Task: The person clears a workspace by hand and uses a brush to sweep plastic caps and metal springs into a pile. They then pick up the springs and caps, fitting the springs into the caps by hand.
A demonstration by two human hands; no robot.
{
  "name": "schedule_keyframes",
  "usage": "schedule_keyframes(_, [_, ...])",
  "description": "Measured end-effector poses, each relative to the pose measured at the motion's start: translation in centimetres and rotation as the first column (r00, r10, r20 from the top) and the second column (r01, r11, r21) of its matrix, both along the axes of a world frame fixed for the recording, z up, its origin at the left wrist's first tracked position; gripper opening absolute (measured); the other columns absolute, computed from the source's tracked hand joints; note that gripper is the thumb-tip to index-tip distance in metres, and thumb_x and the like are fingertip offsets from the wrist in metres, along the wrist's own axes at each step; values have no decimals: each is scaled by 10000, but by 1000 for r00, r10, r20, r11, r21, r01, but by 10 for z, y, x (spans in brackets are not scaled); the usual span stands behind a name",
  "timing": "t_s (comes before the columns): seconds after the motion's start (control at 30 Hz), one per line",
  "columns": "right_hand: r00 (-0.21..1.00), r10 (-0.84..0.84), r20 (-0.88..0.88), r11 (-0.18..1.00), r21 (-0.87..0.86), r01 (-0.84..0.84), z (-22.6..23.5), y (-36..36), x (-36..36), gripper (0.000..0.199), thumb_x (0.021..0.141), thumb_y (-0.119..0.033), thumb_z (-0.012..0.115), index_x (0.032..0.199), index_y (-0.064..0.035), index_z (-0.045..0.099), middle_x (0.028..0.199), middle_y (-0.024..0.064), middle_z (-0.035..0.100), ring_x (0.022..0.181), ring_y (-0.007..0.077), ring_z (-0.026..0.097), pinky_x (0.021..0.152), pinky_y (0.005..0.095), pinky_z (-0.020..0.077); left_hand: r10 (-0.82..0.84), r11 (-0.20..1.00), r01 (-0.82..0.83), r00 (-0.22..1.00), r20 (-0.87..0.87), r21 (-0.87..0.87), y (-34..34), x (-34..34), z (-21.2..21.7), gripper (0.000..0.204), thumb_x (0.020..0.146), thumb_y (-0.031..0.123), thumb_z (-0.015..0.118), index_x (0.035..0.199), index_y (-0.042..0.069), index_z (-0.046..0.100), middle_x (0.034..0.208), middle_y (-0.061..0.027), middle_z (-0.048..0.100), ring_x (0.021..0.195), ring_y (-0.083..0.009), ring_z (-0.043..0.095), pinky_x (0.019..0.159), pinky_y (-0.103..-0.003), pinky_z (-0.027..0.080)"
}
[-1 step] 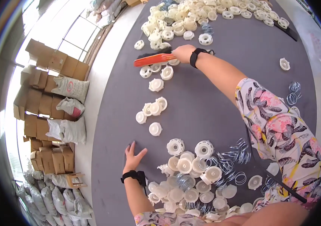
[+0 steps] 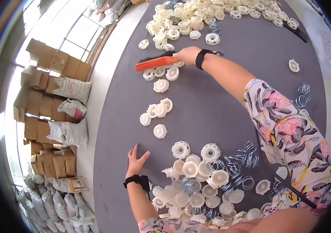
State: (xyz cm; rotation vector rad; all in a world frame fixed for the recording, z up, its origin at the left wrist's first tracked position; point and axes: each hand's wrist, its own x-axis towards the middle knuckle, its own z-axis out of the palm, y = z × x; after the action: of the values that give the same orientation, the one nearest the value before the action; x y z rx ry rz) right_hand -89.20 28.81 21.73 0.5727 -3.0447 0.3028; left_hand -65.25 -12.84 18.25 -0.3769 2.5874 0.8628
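Note:
My right hand (image 2: 189, 56) is closed round the end of a brush with an orange-red back (image 2: 155, 63) and dark bristles along its far side. The brush lies over some white round plastic parts (image 2: 159, 71), partly covering them. Nearer me, a loose row holds more round parts, among them one white disc (image 2: 160, 131). My left hand (image 2: 135, 161) rests on the grey table (image 2: 119, 128) with its fingers spread and nothing in it. To its right sits a pile of white plastic caps and rings (image 2: 190, 169), mixed with metal coil springs (image 2: 233, 171).
A large heap of cream plastic rings (image 2: 196, 15) covers the table's far end. One ring (image 2: 294, 65) and some springs (image 2: 304, 93) lie near the right edge. Cardboard boxes (image 2: 43, 101) and filled sacks (image 2: 60, 206) stand along the left wall.
The brush has shifted slightly to the left and toward me in my right hand, coming further over the round parts beneath it. My left hand has barely moved.

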Motion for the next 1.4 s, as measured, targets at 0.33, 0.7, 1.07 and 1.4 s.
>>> schedule_keyframes(0.33, [740,575,349,806,-84,-587,16,-12,137,330,726,-62,560,1040,-144,616,875,123,654,814,340,623,692,450,490,187,946,-161,980,-67,281,1,21,-16,710,894,547,431,1355,9,388,1360,-197,393,1266,-301,363,1057,-384,267])
schedule_keyframes(0.7, [1000,12,5,993,-116,-12,52,96,170,246,773,-91,517,1014,-105,566,783,145,645,776,336,638,635,453,495,-73,966,45,992,104,255,20,135,15,643,918,389,460,1437,62,267,1399,-210,351,1312,-311,328,1086,-367,252])
schedule_keyframes(1.07, [941,212,262,977,-46,-208,19,116,181,161,726,-98,569,886,-92,588,777,130,627,752,341,621,637,450,481,10,991,-32,987,162,131,19,132,24,701,890,423,521,1449,98,249,1409,-195,280,1298,-310,323,1077,-369,270])
schedule_keyframes(1.4, [847,-529,-59,846,-114,521,44,230,109,177,749,-83,538,909,-66,611,859,147,655,822,337,631,697,466,484,-10,997,-3,987,158,81,21,129,12,727,860,426,559,1448,116,264,1388,-201,301,1270,-321,347,1059,-361,287])
